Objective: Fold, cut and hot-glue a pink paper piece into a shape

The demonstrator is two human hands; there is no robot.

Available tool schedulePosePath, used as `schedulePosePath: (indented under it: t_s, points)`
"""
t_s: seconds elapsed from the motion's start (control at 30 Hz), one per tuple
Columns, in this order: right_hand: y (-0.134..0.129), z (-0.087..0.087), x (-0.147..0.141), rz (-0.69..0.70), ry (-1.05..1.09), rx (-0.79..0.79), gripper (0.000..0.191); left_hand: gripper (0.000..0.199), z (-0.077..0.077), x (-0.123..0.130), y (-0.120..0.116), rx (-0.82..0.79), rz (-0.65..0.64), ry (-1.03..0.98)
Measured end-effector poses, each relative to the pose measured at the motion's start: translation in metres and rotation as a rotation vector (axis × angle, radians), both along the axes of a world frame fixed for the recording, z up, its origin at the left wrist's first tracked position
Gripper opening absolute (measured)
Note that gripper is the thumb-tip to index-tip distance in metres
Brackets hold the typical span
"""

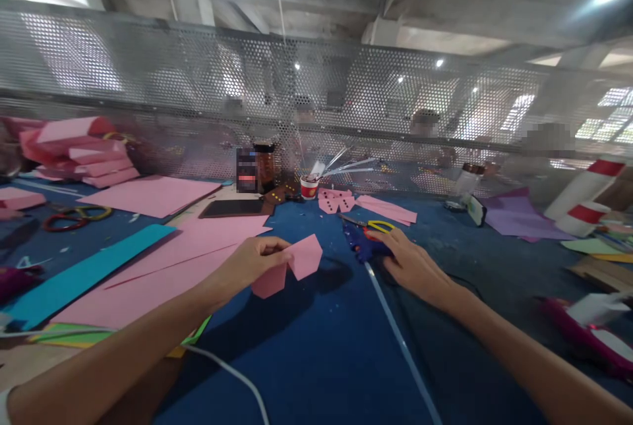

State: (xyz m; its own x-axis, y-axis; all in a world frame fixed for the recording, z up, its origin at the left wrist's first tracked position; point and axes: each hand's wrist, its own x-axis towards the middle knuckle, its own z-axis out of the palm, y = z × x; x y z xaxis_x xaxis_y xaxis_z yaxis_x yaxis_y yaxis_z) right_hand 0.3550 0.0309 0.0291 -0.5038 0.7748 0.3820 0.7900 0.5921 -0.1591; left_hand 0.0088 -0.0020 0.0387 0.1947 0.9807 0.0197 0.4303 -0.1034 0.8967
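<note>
My left hand point(260, 260) pinches a folded pink paper piece point(305, 257) between thumb and fingers, held above the blue tabletop. Two angled flaps of this piece spread apart, and its shadow falls on the table. On the right, my right hand point(413, 267) is closed round the rear of a blue glue gun point(357, 242), its fingertips partly hidden behind the tool. A long clear glue stick point(395, 329) trails from the gun toward me. Just beyond that hand lie yellow-handled scissors point(380, 226). A pink paper bow with black dots point(337, 200) sits further back.
Pink sheets point(198, 244) and a turquoise strip point(93, 273) cover the left. A red-and-white cup point(309, 187) holds clear sticks. Purple paper point(524, 214) and white-and-red rolls point(586, 194) lie right. A perforated metal screen point(336, 95) stands behind; a white cable point(232, 372) runs in front.
</note>
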Motion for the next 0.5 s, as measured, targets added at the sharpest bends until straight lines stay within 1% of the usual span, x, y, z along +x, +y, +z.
schedulePosePath:
  t_s: [0.13, 0.23, 0.27, 0.37, 0.5]
  points:
    - [0.0, 0.011, -0.006, 0.025, 0.321, -0.109, 0.042, 0.043, 0.0, -0.015, 0.004, 0.052, 0.078, 0.049]
    - [0.001, 0.015, -0.018, -0.024, 0.46, -0.261, 0.04, 0.047, -0.004, -0.027, 0.011, 0.111, 0.125, 0.026]
    - [0.002, 0.016, -0.022, -0.03, 0.485, -0.312, 0.041, 0.049, -0.005, -0.03, 0.014, 0.123, 0.14, 0.012]
    - [0.01, 0.016, -0.035, 0.016, 0.511, -0.425, 0.04, 0.052, -0.009, -0.038, 0.02, 0.138, 0.159, -0.012]
    - [0.021, 0.01, -0.052, 0.024, 0.484, -0.526, 0.042, 0.051, -0.004, -0.043, 0.022, 0.154, 0.239, 0.048]
